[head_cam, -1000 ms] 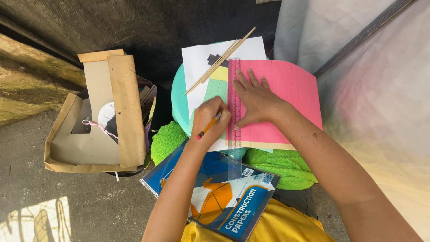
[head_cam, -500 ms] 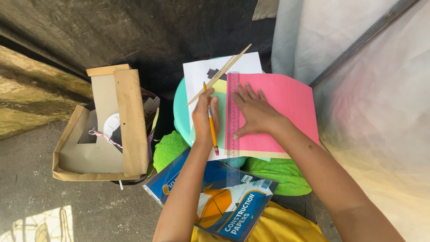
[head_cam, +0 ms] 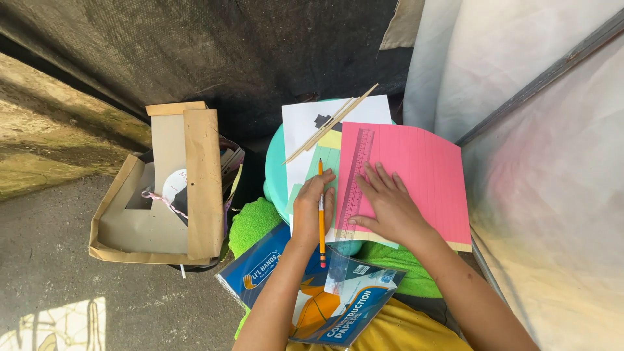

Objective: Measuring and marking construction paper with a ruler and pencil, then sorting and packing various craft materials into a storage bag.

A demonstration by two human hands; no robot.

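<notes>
A pink sheet of paper (head_cam: 422, 175) lies on a round teal surface (head_cam: 273, 175), with a clear ruler (head_cam: 354, 179) laid along its left edge. My right hand (head_cam: 390, 208) presses flat on the ruler and the pink sheet. My left hand (head_cam: 313, 205) holds an orange pencil (head_cam: 321, 214), its tip pointing away from me beside the ruler's left side. Under the pink sheet lie a white sheet (head_cam: 305, 123) and a light green sheet (head_cam: 324, 159). Thin wooden sticks (head_cam: 331, 123) lie slanted across the white sheet.
An open cardboard box (head_cam: 162, 195) with paper scraps stands on the ground at the left. A pack of coloured paper (head_cam: 312, 292) rests on my lap over a green fuzzy cloth (head_cam: 253, 221). Dark mesh hangs behind; a white tarp wall (head_cam: 552, 162) is close at the right.
My left hand has moved the pencil up along the ruler, away from me. The right hand stays pressed on the ruler. The view has shifted slightly.
</notes>
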